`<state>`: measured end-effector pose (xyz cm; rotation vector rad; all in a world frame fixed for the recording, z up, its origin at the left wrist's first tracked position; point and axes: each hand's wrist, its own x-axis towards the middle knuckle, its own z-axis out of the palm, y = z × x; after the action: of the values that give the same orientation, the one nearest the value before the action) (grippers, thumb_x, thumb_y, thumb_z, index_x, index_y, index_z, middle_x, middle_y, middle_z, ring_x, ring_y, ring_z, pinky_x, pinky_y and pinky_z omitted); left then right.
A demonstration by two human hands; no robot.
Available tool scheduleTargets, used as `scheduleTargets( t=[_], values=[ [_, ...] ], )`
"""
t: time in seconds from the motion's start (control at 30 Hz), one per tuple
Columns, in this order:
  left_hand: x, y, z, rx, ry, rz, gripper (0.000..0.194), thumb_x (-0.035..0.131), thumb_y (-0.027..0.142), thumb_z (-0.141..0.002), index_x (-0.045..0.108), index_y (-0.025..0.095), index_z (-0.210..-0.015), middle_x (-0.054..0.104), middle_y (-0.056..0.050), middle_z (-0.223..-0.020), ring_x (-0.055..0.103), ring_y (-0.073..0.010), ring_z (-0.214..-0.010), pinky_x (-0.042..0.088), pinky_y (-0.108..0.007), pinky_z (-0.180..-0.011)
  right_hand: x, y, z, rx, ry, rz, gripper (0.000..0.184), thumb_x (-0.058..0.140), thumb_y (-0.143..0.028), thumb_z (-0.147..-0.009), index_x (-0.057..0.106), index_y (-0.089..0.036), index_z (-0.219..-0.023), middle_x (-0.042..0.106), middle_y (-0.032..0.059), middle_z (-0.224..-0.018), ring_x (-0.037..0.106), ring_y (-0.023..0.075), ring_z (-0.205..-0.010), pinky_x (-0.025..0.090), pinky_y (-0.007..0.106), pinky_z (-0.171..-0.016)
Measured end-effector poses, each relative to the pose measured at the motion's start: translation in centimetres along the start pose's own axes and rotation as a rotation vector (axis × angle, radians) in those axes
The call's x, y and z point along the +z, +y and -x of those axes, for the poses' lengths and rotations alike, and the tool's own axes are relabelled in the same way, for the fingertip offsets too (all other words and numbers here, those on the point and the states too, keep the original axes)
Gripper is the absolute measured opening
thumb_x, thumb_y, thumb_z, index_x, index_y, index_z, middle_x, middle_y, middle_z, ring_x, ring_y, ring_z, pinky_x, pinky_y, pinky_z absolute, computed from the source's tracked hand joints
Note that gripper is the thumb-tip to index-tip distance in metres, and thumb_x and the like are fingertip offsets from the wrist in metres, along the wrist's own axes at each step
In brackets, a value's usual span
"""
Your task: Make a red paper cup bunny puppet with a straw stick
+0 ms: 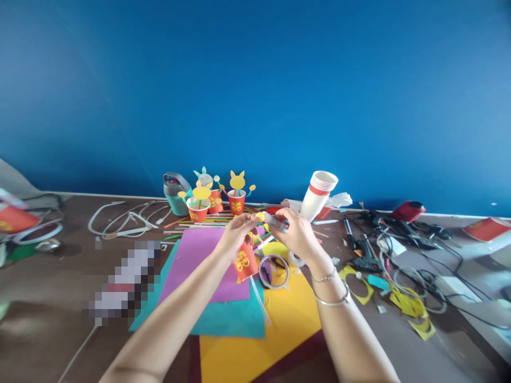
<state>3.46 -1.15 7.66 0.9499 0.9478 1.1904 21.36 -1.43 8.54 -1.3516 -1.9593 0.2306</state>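
Note:
My left hand point(235, 234) is closed around a red paper cup point(245, 262) with yellow print, held tilted above coloured foam sheets. A pale straw point(259, 299) sticks out below the cup. My right hand point(293, 231) is closed in a pinch on a small grey piece point(275, 221) at the cup's top, close to my left fingertips. A roll of clear tape point(274, 271) lies on the yellow sheet point(287, 324) just under my hands. Two bracelets sit on my right wrist.
Purple point(199, 260) and teal point(231, 319) sheets overlap the yellow one. Finished red cups with paper animals point(215, 199) and loose straws stand at the back by a teal jug point(175, 194). A stack of paper cups point(319, 194), a glue gun point(365, 258), cables and yellow scraps lie right.

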Motion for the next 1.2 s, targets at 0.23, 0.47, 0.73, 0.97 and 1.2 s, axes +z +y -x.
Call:
scheduleTargets(
  t=[0.23, 0.47, 0.73, 0.97, 1.2],
  values=[
    [-0.3, 0.1, -0.2, 0.019, 0.033, 0.042, 0.043, 0.087, 0.048, -0.054, 0.063, 0.016, -0.072, 0.055, 0.002, -0.062, 0.048, -0.0064, -0.052, 0.026, -0.017, -0.043, -0.1, 0.0, 0.1, -0.021, 0.016, 0.010, 0.014, 0.065, -0.024, -0.079, 0.059, -0.020, -0.091, 0.071, 0.0078, -0.091, 0.066, 0.0240, -0.086, 0.046, 0.031, -0.073],
    [-0.6, -0.4, -0.5, 0.004, 0.040, -0.070, 0.044, 0.086, 0.050, -0.053, 0.066, 0.015, -0.069, 0.052, 0.003, -0.056, 0.038, -0.0050, -0.047, 0.020, -0.020, -0.044, 0.1, 0.0, 0.1, -0.071, 0.033, 0.009, 0.016, 0.068, -0.023, -0.077, 0.060, -0.020, -0.091, 0.071, 0.0079, -0.093, 0.066, 0.0243, -0.090, 0.048, 0.032, -0.077],
    [-2.0, 0.0, -1.6, 0.115, 0.199, -0.024, 0.040, 0.086, 0.049, -0.055, 0.063, 0.018, -0.066, 0.053, 0.002, -0.060, 0.043, -0.0074, -0.053, 0.023, -0.020, -0.045, -0.5, 2.0, -0.2, 0.243, -0.223, 0.267, 0.015, 0.064, -0.026, -0.082, 0.063, -0.018, -0.095, 0.074, 0.0103, -0.091, 0.069, 0.0259, -0.087, 0.045, 0.030, -0.069],
    [-2.3, -0.3, -2.4, 0.119, 0.256, -0.091, 0.040, 0.086, 0.048, -0.050, 0.066, 0.017, -0.064, 0.057, 0.002, -0.058, 0.040, -0.0076, -0.050, 0.024, -0.023, -0.048, 0.9, 3.3, -0.4, 0.435, -0.448, 0.413, 0.016, 0.061, -0.003, -0.068, 0.069, -0.014, -0.077, 0.074, 0.0190, -0.095, 0.069, 0.0318, -0.092, 0.045, 0.033, -0.070],
    [-1.5, -1.5, -1.8, 0.055, 0.151, 0.026, 0.036, 0.086, 0.046, -0.053, 0.069, 0.017, -0.068, 0.066, 0.000, -0.065, 0.056, -0.0127, -0.060, 0.039, -0.024, -0.058, 4.2, 0.0, -0.8, 0.298, -0.179, -0.241, 0.037, 0.042, -0.044, -0.095, 0.067, -0.016, -0.091, 0.073, 0.0079, -0.087, 0.066, 0.0196, -0.080, 0.048, 0.026, -0.067]
  ],
)
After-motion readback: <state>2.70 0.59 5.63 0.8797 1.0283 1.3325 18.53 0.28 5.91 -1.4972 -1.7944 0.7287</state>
